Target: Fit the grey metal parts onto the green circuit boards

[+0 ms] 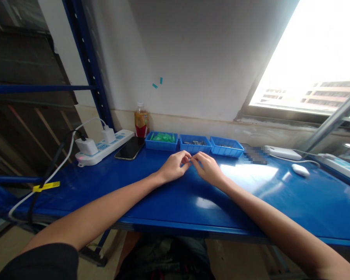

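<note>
My left hand (175, 166) and my right hand (207, 167) meet over the blue table (169, 202), fingertips pinched together on a tiny part (191, 160) too small to name. Just behind them stand three blue trays in a row. The left tray (161, 141) holds green pieces. Small grey metal parts fill the middle tray (195, 144) and the right tray (226, 147).
A drink bottle (141, 123) stands by the wall. A black phone (130, 148) and a white power strip (103, 147) with plugs and cables lie at the left. At the right lie a white box (282, 152), a white mouse (300, 169) and a cable. A blue rack post (89, 66) rises at the left.
</note>
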`<state>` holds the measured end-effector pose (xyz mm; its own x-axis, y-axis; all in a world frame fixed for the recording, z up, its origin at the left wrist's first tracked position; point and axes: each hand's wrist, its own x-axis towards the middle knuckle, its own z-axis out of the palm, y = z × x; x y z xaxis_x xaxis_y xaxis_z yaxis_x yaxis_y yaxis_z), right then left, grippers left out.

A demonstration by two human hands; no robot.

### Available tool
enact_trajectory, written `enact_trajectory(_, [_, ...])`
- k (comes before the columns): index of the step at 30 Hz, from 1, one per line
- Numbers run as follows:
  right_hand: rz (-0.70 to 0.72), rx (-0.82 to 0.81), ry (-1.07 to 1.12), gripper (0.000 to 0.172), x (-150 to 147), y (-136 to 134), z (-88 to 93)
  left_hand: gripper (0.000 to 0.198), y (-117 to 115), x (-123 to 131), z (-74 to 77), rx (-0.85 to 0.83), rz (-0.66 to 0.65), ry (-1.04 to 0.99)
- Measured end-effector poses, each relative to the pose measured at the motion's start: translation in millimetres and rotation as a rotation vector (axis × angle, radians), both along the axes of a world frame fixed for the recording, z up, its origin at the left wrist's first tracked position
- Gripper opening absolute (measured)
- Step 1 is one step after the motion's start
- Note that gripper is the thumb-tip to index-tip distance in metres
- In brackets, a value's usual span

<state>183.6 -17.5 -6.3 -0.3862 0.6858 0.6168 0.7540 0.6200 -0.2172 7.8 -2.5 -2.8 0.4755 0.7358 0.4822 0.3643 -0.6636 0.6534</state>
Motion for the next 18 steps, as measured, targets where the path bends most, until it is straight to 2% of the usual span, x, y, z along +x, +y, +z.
enact_trajectory(5, [-0.003, -0.003, 0.034, 0.012, 0.4, -1.1, -0.2, 0.024, 2.2, 0.2, 0.5, -0.031, 0.056, 0.005])
enact_trajectory(7, [0.013, 0.017, 0.04, 0.015, 1.0, -2.3, 1.0, 0.029, 3.3, -0.5, 0.6, -0.063, 0.065, -0.005])
enact_trajectory(9, [0.041, 0.045, 0.018, 0.017, 1.4, -3.5, 2.4, 0.034, 3.8, -1.1, 0.2, -0.093, 0.053, -0.004])
enact_trajectory(14, [0.068, 0.085, -0.022, 0.009, 0.3, -6.1, 5.0, 0.045, 4.5, -1.0, -2.7, -0.115, 0.013, 0.021])
enact_trajectory(18, [0.049, 0.126, -0.026, 0.013, 4.9, -2.7, 11.4, 0.048, 3.7, -0.7, -2.4, -0.119, -0.013, 0.029])
